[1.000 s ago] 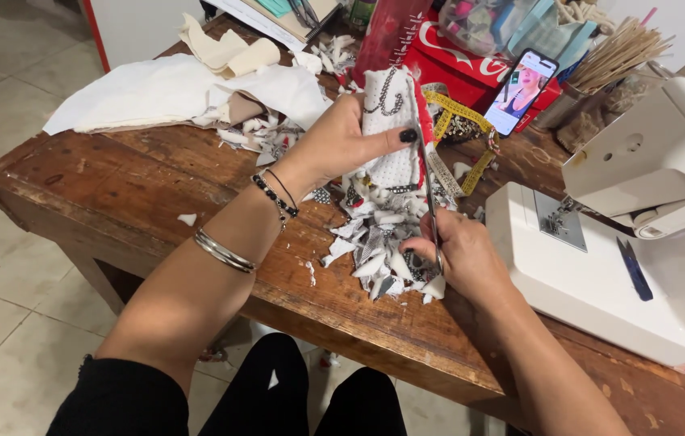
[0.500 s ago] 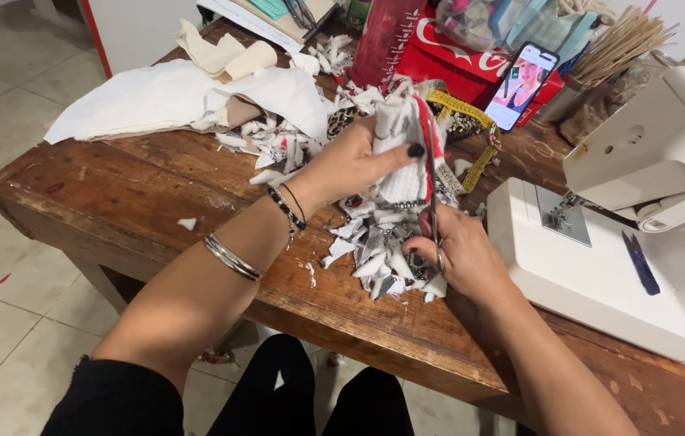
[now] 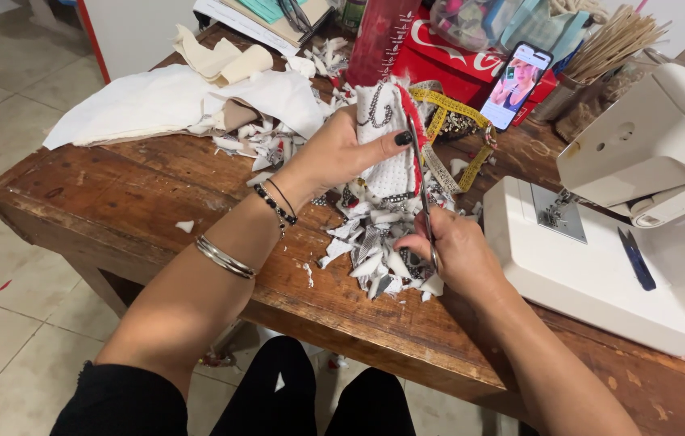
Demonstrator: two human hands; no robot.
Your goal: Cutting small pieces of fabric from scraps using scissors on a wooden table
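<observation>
left hand (image 3: 334, 153) pinching cloth (image 3: 383, 141) | right hand (image 3: 455, 254) gripping scissors (image 3: 421, 186) | risk: thumb beside blades, likely nick; scraps (image 3: 379, 254) may slide off desk (image 3: 116, 202)

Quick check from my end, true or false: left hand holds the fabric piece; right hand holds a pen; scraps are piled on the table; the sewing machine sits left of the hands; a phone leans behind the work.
1. The left hand holds the fabric piece. True.
2. The right hand holds a pen. False: it holds scissors.
3. Scraps are piled on the table. True.
4. The sewing machine sits left of the hands. False: it is to the right.
5. A phone leans behind the work. True.
</observation>
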